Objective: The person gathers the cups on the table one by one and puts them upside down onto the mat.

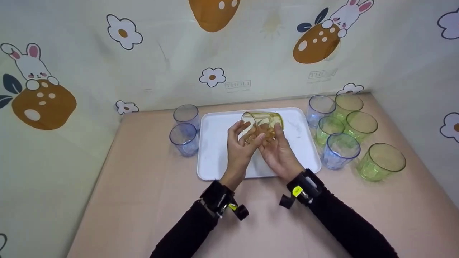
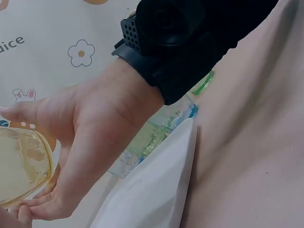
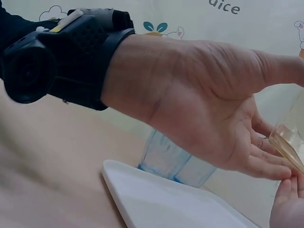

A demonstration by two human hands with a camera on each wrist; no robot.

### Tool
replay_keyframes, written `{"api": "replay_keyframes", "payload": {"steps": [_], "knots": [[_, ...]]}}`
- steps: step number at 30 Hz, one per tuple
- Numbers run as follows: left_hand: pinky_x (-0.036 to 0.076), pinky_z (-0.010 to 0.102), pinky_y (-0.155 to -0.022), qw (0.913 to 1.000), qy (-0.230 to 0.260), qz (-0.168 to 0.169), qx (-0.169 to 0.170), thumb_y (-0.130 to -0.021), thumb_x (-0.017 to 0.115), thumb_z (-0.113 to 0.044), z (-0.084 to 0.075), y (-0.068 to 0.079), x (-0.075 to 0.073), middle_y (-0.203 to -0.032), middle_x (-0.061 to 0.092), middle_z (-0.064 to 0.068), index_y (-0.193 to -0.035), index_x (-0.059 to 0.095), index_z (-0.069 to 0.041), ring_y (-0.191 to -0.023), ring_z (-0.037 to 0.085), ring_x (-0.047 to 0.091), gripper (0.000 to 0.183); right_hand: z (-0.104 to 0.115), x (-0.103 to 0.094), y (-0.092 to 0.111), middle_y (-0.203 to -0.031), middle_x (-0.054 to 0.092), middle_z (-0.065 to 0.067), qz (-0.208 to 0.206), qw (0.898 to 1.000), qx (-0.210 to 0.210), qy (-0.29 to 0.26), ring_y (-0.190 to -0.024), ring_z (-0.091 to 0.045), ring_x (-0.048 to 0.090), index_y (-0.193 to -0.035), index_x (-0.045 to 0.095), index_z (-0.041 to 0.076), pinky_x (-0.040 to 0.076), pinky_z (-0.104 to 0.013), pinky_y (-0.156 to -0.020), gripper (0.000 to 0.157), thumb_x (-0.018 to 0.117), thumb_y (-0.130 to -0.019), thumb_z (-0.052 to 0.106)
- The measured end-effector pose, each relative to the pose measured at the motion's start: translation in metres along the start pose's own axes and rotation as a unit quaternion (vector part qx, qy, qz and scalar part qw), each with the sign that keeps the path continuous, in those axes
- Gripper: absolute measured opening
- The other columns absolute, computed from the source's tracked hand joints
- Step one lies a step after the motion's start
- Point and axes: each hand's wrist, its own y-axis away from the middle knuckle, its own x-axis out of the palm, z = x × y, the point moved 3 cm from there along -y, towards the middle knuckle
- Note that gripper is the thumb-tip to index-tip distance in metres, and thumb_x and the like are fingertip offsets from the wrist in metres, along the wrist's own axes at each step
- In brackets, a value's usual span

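Observation:
A clear yellow glass (image 1: 269,120) is held on its side over the white tray (image 1: 215,154), its mouth facing left. My left hand (image 1: 240,149) grips it near the rim, fingers behind and thumb in front. At the base end, my right hand (image 1: 281,154) holds it from below with the thumb up along the side. In the left wrist view part of the yellow glass (image 2: 23,164) shows beyond the palm. The right wrist view catches only an edge of the glass (image 3: 290,142), by the curled fingers; the fingertips of both hands meet beneath it.
Two blue glasses (image 1: 184,138) stand left of the tray. On its right are several upright glasses, both blue (image 1: 340,152) and green (image 1: 381,163). A patterned curtain (image 1: 172,71) rises behind the table (image 1: 143,172).

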Motion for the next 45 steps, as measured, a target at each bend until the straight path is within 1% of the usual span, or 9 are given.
{"api": "replay_keyframes", "payload": {"steps": [5,8,13,17,21,28,35,40,45], "knots": [[0.037,0.052,-0.110,0.9978,-0.067,-0.002,0.001,-0.081,0.083,-0.011,0.003,0.003,-0.001,-0.140,0.051,0.016,-0.145,0.037,0.001,-0.131,0.030,0.047,0.080,0.003,0.001,0.000,-0.150,0.041,-0.018,-0.005,1.000,0.009,-0.023,-0.136,-0.028,0.047,-0.148,0.034,0.005,0.041,-0.031,-0.109,0.104,0.092,-0.072,0.045],[0.035,0.054,-0.110,0.9954,-0.095,0.000,-0.010,-0.081,0.084,-0.015,0.005,0.004,-0.001,-0.141,0.050,0.016,-0.145,0.039,0.000,-0.133,0.033,0.044,0.080,0.006,0.001,-0.001,-0.145,0.045,-0.017,-0.003,1.000,-0.001,-0.023,-0.132,-0.030,0.050,-0.144,0.038,0.003,0.041,-0.033,-0.109,0.098,0.092,-0.073,0.043],[0.036,0.054,-0.109,0.9939,-0.105,0.010,-0.032,-0.081,0.084,-0.018,0.007,0.007,-0.002,-0.141,0.049,0.015,-0.147,0.037,-0.001,-0.133,0.036,0.044,0.083,0.008,-0.001,-0.002,-0.137,0.049,-0.013,0.002,1.000,-0.019,0.015,-0.122,-0.027,0.054,-0.139,0.042,0.005,0.041,-0.035,-0.109,0.083,0.087,-0.080,0.042],[0.036,0.057,-0.108,0.9936,-0.105,0.012,-0.040,-0.082,0.083,-0.019,0.008,0.009,-0.003,-0.141,0.050,0.014,-0.149,0.036,-0.002,-0.131,0.033,0.046,0.084,0.008,-0.003,-0.003,-0.133,0.050,-0.013,0.007,1.000,-0.022,0.021,-0.118,-0.025,0.055,-0.136,0.043,0.006,0.041,-0.035,-0.109,0.078,0.086,-0.082,0.041],[0.038,0.055,-0.108,0.9934,-0.103,0.016,-0.047,-0.083,0.083,-0.019,0.009,0.009,-0.004,-0.142,0.047,0.016,-0.151,0.035,-0.003,-0.130,0.033,0.046,0.084,0.008,-0.003,-0.005,-0.131,0.053,-0.011,0.009,0.999,-0.027,0.023,-0.118,-0.024,0.055,-0.134,0.045,0.005,0.041,-0.035,-0.109,0.074,0.085,-0.083,0.039],[0.047,0.040,-0.101,0.9912,-0.113,0.021,-0.067,-0.083,0.083,-0.018,0.009,0.009,-0.004,-0.142,0.046,0.017,-0.151,0.036,-0.004,-0.126,0.032,0.048,0.084,0.010,-0.004,-0.004,-0.134,0.051,-0.012,0.001,0.999,-0.038,0.028,-0.122,-0.024,0.053,-0.138,0.044,0.003,0.039,-0.035,-0.111,0.077,0.086,-0.083,0.037],[0.051,0.040,-0.097,0.9879,-0.119,0.035,-0.093,-0.083,0.084,-0.019,0.011,0.010,-0.007,-0.146,0.041,0.024,-0.154,0.035,-0.006,-0.128,0.034,0.049,0.087,0.011,-0.006,-0.004,-0.136,0.051,-0.015,-0.004,0.998,-0.041,0.039,-0.125,-0.025,0.052,-0.140,0.044,0.001,0.038,-0.034,-0.111,0.085,0.091,-0.077,0.034],[0.051,0.039,-0.097,0.9887,-0.109,0.040,-0.095,-0.080,0.085,-0.014,0.012,0.010,-0.009,-0.143,0.044,0.020,-0.153,0.035,-0.005,-0.128,0.035,0.049,0.089,0.013,-0.006,-0.002,-0.135,0.053,-0.015,-0.004,0.998,-0.038,0.050,-0.128,-0.028,0.051,-0.139,0.046,0.002,0.039,-0.035,-0.111,0.084,0.092,-0.076,0.034],[0.051,0.039,-0.098,0.9867,-0.115,0.047,-0.105,-0.080,0.086,-0.016,0.009,0.009,-0.010,-0.143,0.045,0.017,-0.154,0.035,-0.006,-0.128,0.032,0.050,0.090,0.017,-0.006,-0.004,-0.140,0.048,-0.016,0.003,0.998,-0.052,0.043,-0.133,-0.030,0.047,-0.141,0.043,0.002,0.039,-0.036,-0.111,0.084,0.091,-0.078,0.031]]}}
